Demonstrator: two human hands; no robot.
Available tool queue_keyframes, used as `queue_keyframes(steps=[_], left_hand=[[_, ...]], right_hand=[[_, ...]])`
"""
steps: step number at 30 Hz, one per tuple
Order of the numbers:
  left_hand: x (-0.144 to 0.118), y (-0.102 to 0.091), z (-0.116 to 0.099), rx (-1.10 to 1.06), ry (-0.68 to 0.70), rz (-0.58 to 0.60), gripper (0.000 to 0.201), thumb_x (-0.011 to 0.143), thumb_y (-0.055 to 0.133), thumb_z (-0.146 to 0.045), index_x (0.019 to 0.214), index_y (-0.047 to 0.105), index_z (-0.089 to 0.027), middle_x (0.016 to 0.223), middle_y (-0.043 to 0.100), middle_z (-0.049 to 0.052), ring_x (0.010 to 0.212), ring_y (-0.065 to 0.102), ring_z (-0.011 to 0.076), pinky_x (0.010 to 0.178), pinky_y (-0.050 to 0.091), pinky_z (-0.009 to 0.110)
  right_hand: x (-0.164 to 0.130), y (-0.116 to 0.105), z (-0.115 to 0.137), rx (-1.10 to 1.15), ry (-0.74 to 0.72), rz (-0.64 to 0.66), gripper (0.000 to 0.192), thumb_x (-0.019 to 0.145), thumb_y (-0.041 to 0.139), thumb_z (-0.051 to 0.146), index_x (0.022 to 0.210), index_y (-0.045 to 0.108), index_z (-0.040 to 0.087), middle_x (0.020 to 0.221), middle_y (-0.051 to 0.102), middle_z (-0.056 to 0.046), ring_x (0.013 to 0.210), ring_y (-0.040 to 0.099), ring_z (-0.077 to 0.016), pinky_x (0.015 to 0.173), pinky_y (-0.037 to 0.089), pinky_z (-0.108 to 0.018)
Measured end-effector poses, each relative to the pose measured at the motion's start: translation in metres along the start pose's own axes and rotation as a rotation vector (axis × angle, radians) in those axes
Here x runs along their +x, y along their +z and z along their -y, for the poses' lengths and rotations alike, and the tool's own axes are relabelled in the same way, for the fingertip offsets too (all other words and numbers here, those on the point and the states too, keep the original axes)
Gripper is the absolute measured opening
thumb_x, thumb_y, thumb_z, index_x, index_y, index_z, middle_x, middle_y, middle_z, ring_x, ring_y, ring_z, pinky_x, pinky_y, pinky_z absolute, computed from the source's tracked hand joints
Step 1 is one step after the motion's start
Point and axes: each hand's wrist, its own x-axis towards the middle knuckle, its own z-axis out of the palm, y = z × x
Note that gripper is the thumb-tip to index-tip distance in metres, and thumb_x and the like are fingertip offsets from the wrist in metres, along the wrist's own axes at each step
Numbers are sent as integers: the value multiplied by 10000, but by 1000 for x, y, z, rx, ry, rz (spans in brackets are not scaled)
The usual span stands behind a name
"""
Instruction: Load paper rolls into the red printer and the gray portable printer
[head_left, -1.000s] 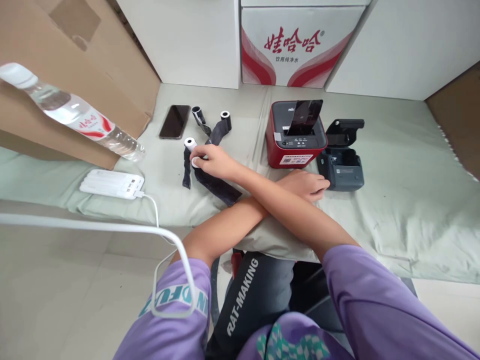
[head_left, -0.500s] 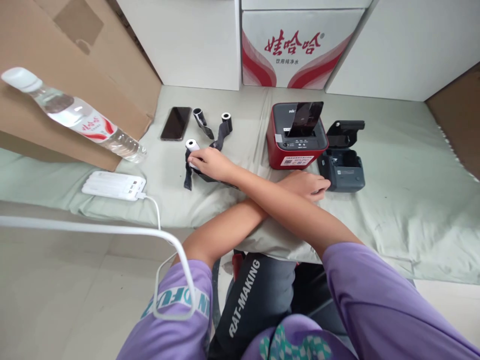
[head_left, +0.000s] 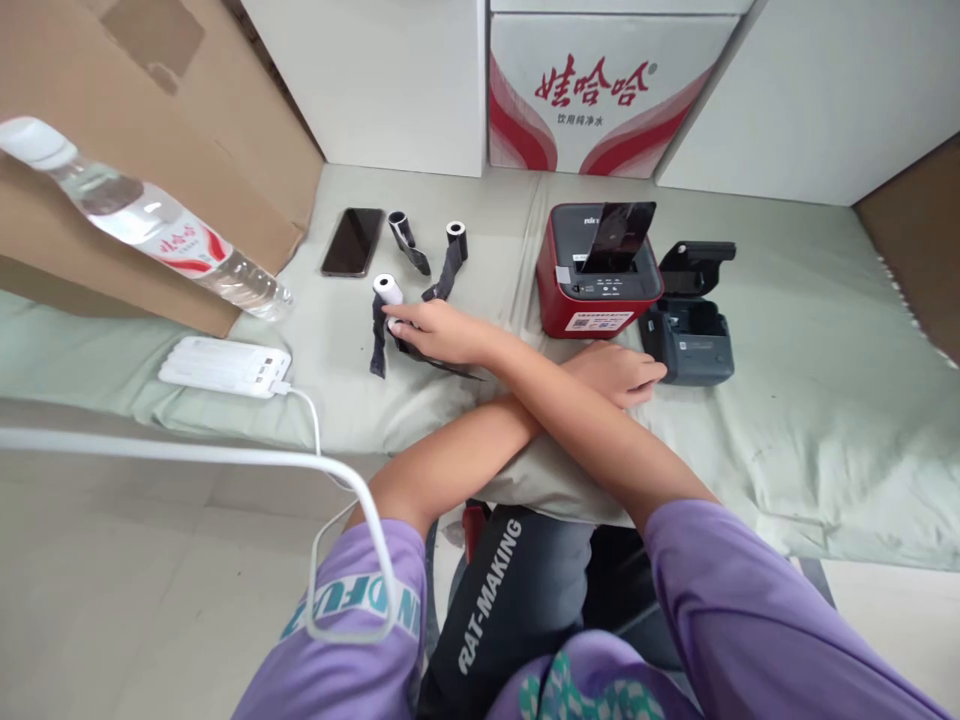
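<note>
Right hand [head_left: 435, 330] now covering roll, left hand [head_left: 619, 372] unmoved

Dark strip and small grey printer

The dark strip [head_left: 420, 350] lay flat at 10 o'clock from the grey printer [head_left: 690, 335], which stood with its lid open and upright.

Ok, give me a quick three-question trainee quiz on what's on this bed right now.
1. True or false: the grey printer has its lid shut.
2. Which hand lies on the black strips? A: left. B: right.
3. What leans against the cardboard box?
Key: 1 false, the lid stands open. 2 B, the right hand, with arms crossed. 3 the water bottle.
</note>
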Motion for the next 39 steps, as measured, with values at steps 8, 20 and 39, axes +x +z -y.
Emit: queue_keyframes(steps=[8, 20, 39], left_hand=[[1, 6, 4, 10, 13, -14, 224, 989, 446, -238, 974, 660, -173, 996, 745, 94, 812, 638, 191, 591, 230, 357], [1, 0, -1, 12, 0, 6, 259, 1002, 438, -249, 997, 684, -171, 1061, 756, 98, 861, 659, 199, 595, 256, 357], [0, -10, 22, -413, -41, -51, 149, 910, 494, -243, 811, 592, -192, 746, 615, 9, 711, 515, 152, 674, 346, 294]], right_hand=[[-1, -3, -10, -82, -102, -16, 369, 933, 577, 102, 1287, 663, 167, 1101, 766, -71, 947, 675, -205, 913, 487, -316], [-1, 6, -9, -170, -27, -81, 274, 918, 550, 110, 1166, 649, 170, 1055, 759, -81, 926, 671, -219, 859, 501, -316], [52, -8, -17, -423, -27, -122, 402, 950, 560, 127, 1337, 644, 197, 1381, 693, -126, 1313, 474, -372, 1120, 297, -638]])
